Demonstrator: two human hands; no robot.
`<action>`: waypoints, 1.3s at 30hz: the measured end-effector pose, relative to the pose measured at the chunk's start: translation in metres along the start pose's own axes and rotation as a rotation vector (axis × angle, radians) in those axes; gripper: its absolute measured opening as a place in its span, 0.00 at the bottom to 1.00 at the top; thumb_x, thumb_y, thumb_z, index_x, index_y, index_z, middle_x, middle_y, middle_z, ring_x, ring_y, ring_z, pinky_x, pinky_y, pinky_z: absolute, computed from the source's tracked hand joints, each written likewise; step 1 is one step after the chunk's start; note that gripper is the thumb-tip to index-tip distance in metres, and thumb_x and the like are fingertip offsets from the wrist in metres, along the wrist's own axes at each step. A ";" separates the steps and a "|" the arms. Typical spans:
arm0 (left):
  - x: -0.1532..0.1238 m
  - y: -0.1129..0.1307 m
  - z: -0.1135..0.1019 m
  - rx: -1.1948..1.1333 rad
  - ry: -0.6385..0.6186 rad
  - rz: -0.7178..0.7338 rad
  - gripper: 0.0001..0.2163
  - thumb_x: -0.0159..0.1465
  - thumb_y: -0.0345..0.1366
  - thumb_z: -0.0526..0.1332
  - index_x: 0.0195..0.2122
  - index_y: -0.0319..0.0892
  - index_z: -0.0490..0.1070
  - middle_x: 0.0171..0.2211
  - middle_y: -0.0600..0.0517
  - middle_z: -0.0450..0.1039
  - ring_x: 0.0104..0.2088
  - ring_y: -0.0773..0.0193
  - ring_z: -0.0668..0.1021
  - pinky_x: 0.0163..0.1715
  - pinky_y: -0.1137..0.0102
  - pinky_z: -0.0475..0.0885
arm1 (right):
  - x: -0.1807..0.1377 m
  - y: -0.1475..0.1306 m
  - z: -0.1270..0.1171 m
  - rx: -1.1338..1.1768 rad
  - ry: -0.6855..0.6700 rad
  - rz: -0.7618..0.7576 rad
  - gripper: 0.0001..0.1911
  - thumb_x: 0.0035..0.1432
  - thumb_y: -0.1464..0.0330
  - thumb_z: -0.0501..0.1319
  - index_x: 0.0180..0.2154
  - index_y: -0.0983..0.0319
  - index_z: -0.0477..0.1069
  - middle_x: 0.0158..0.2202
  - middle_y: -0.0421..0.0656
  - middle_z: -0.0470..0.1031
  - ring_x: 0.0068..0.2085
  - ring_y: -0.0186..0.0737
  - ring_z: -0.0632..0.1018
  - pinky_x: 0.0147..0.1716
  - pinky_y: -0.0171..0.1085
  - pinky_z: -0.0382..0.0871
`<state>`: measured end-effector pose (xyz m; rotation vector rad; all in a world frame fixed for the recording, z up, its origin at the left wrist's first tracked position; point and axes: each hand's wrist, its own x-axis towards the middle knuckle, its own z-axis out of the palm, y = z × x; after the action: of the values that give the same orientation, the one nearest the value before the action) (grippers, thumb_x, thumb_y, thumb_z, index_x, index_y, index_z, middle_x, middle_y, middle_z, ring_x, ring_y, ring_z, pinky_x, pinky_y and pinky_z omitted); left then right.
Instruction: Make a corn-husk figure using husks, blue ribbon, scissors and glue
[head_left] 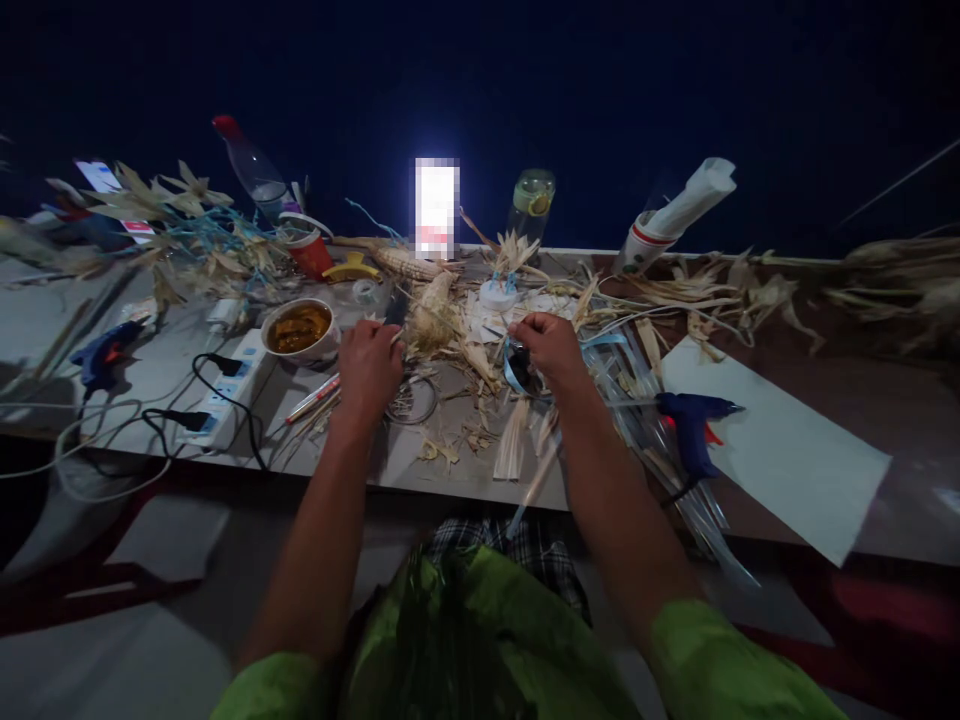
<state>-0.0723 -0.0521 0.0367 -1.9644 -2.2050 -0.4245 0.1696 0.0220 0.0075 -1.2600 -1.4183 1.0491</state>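
My left hand is closed above the table, its fingertips pinched on something small that I cannot make out. A dark flat strip shows just beyond those fingers. My right hand is also pinched, with its fingertips on something too thin to name. Below it lies a roll of blue tape. Between the hands are a tuft of dry corn fibre and scattered husk scraps. Past the right hand stands a small husk flower bundle with blue ties on a white round base.
A bowl of brown food and a power strip lie left. Blue glue guns sit left and right, the latter near clear glue sticks and white card. Behind stand a lit screen and bottle.
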 end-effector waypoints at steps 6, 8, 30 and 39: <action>-0.002 -0.006 0.009 0.138 -0.119 -0.130 0.17 0.60 0.33 0.47 0.46 0.39 0.69 0.44 0.38 0.69 0.46 0.50 0.69 0.45 0.58 0.62 | 0.002 0.004 0.000 0.002 0.012 -0.015 0.12 0.43 0.62 0.60 0.19 0.63 0.64 0.17 0.34 0.58 0.21 0.27 0.58 0.23 0.31 0.52; -0.001 -0.016 0.008 0.200 -0.202 -0.150 0.15 0.60 0.32 0.47 0.41 0.37 0.72 0.40 0.38 0.70 0.44 0.49 0.71 0.43 0.58 0.63 | 0.002 0.003 0.000 -0.003 0.011 -0.015 0.12 0.43 0.62 0.60 0.19 0.63 0.64 0.17 0.34 0.59 0.21 0.27 0.58 0.23 0.31 0.52; 0.063 -0.002 0.023 0.105 -0.357 -0.318 0.15 0.56 0.30 0.52 0.43 0.32 0.71 0.42 0.32 0.72 0.44 0.44 0.74 0.39 0.55 0.69 | 0.000 -0.003 -0.002 -0.003 0.022 0.013 0.11 0.43 0.62 0.60 0.19 0.63 0.64 0.17 0.34 0.59 0.21 0.28 0.59 0.23 0.32 0.53; 0.062 -0.002 0.007 0.096 -0.214 -0.274 0.15 0.59 0.34 0.48 0.41 0.36 0.70 0.41 0.36 0.72 0.43 0.48 0.74 0.39 0.59 0.68 | -0.001 -0.003 -0.002 -0.030 0.029 0.005 0.12 0.43 0.61 0.59 0.19 0.63 0.64 0.17 0.34 0.59 0.22 0.28 0.59 0.24 0.32 0.54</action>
<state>-0.0811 0.0082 0.0482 -1.7360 -2.5875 -0.1415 0.1713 0.0211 0.0113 -1.2966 -1.4144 1.0122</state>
